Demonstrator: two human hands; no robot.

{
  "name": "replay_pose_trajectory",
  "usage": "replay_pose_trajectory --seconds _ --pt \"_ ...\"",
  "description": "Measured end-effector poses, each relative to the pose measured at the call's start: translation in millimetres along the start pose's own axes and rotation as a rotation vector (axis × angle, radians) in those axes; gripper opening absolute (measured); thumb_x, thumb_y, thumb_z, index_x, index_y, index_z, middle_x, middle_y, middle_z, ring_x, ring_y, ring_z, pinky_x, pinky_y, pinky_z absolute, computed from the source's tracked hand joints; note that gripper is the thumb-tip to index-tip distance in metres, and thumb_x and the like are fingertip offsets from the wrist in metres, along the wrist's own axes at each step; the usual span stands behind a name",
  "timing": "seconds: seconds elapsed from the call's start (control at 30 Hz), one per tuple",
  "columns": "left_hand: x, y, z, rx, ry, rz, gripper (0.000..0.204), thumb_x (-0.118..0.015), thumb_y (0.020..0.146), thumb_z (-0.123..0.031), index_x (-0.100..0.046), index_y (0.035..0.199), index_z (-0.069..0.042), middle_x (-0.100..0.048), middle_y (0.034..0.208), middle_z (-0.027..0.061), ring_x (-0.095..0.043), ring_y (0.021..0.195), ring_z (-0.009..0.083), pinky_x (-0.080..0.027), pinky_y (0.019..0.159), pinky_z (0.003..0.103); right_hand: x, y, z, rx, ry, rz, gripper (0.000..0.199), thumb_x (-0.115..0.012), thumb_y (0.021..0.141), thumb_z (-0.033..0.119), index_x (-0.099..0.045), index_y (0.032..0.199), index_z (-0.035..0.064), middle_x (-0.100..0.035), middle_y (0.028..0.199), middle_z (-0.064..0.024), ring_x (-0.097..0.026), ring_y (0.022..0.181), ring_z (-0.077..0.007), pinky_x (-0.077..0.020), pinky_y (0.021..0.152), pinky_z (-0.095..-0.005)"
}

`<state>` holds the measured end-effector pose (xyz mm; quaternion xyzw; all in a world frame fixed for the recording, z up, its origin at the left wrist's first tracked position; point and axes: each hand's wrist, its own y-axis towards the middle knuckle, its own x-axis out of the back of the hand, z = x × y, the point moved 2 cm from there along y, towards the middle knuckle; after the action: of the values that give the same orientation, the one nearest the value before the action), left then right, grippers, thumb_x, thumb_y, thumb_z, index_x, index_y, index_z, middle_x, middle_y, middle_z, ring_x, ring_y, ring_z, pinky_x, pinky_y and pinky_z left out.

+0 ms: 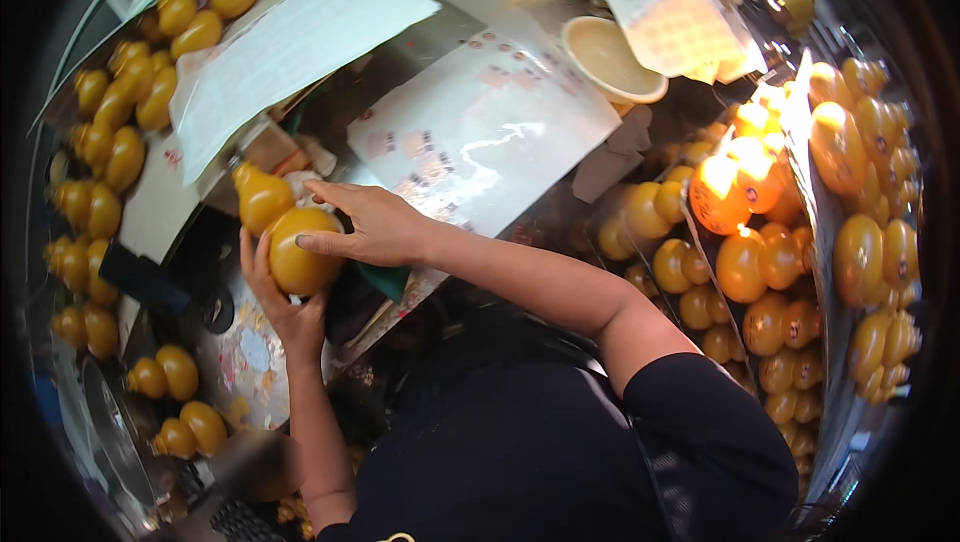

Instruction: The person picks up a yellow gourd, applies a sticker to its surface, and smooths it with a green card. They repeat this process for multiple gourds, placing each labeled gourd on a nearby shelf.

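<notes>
**Lighting / image quality**

Dim overall, strong light from upper right. Glare blows out the bottles there and streaks the glossy sheet. Heavy fisheye bend, black vignette at rim. Lower left soft, shadowed.

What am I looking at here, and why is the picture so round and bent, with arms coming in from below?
There is no machine here: a person wears a wide-angle camera on the head, looking down at their own two hands. That lens bends straight edges and darkens the rim.

The left hand cradles a yellow gourd-shaped bottle from below, and the right hand presses on its round side. The bottle lies tilted, its neck pointing up and left.

Around them lie many more yellow bottles: a row on the left and stacks in boxes on the right. On the worktop in the middle are glossy sticker sheets, a white paper sheet and a shallow cream bowl.
</notes>
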<state>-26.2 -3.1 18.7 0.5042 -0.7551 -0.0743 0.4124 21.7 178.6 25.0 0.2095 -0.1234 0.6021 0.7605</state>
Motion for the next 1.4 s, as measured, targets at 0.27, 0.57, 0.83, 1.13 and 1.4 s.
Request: replay_pose_trajectory --seconds 0.27,0.57,0.83,1.13,1.4 --pt "-5 -2 -1 -0.027 -0.046 -0.001 0.089 -0.083 0.067 -0.009 -0.035 0.141 -0.011 -0.026 0.149 0.0169 -0.030 0.137 0.0338 -0.026 0.112 0.042 123 -77 -72 -0.219 -0.413 -0.215 0.048 -0.061 0.087 0.034 -0.058 0.125 0.0042 -0.058 0.124 -0.0196 -0.057 0.112 -0.0343 -0.0437 0.097 -0.0389" --pt "-13 2 -11 0.002 -0.015 -0.022 0.086 -0.083 0.067 -0.010 -0.038 0.139 -0.012 -0.027 0.149 0.0161 -0.030 0.136 0.0341 -0.025 0.112 0.042 199 -55 -114 -0.341 -0.746 -0.390 0.035 -0.053 0.089 0.026 -0.060 0.116 0.0050 -0.061 0.116 -0.0185 -0.061 0.104 -0.0331 -0.0494 0.087 -0.0433" --pt "-12 -4 -8 -0.013 -0.024 -0.050 0.086 -0.082 0.067 -0.012 -0.036 0.140 -0.011 -0.025 0.149 0.0171 -0.028 0.137 0.0351 -0.024 0.112 0.043 184 4 -122 -0.571 -0.844 -0.222 0.032 -0.049 0.086 0.017 -0.062 0.113 0.0065 -0.065 0.106 -0.0175 -0.064 0.093 -0.0335 -0.0512 0.081 -0.0440" --pt "-8 -11 -4 -0.098 0.048 -0.081 0.077 -0.076 0.077 -0.026 -0.036 0.139 -0.004 -0.029 0.147 0.0202 -0.032 0.134 0.0369 -0.026 0.110 0.047 171 84 -229 -0.475 -1.079 -0.590 0.044 -0.046 0.086 0.015 -0.051 0.122 -0.0087 -0.065 0.105 -0.0227 -0.066 0.088 -0.0365 -0.0514 0.073 -0.0522" --pt "-20 -5 15 -0.246 0.115 -0.170 0.069 -0.078 0.075 -0.019 -0.042 0.130 0.002 -0.038 0.140 0.0176 -0.044 0.123 0.0347 -0.037 0.104 0.043 145 17 -159 -0.370 -0.875 -0.008 0.027 -0.047 0.086 0.014 -0.064 0.106 0.0073 -0.068 0.091 -0.0164 -0.067 0.083 -0.0340 -0.0523 0.069 -0.0445"
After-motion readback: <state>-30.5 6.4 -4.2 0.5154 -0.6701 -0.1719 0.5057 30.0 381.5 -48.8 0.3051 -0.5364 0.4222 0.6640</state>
